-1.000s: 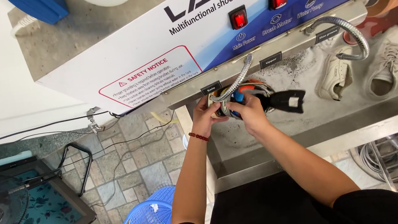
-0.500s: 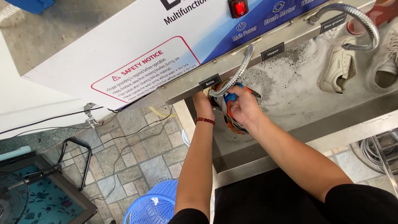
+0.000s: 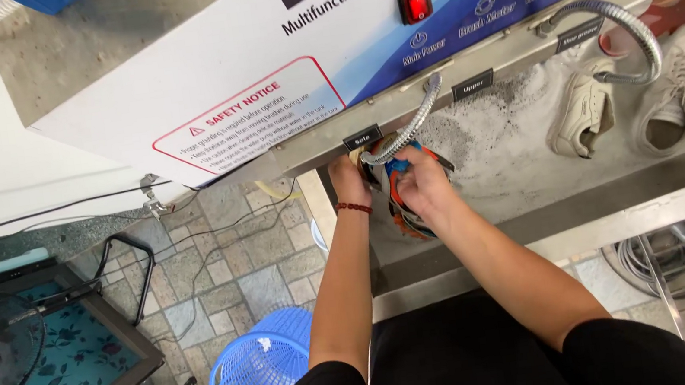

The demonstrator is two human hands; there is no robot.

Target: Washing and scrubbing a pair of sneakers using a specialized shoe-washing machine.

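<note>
1. I have the orange, blue and black shoe (image 3: 404, 211) pressed up under the machine's front edge, at the left end of the steel wash trough (image 3: 538, 221), right below the nozzle of the bent metal hose (image 3: 405, 134). I judge it sits there so the water lands on it.
2. My right hand (image 3: 422, 184) wraps the shoe from 3 o'clock, grip closed over its upper, steadying it.
3. My left hand (image 3: 350, 184) clamps the shoe's far side from 9 o'clock, a red bracelet (image 3: 354, 208) at the wrist.
4. Both forearms run up from 6 o'clock, converging, elbows bent.
5. Out at 2 o'clock, two white sneakers (image 3: 636, 100) lie in suds beneath a second hose (image 3: 627, 27).
6. At 7 o'clock, a blue basket (image 3: 256, 377) stands on the tiled floor (image 3: 230, 267).
</note>
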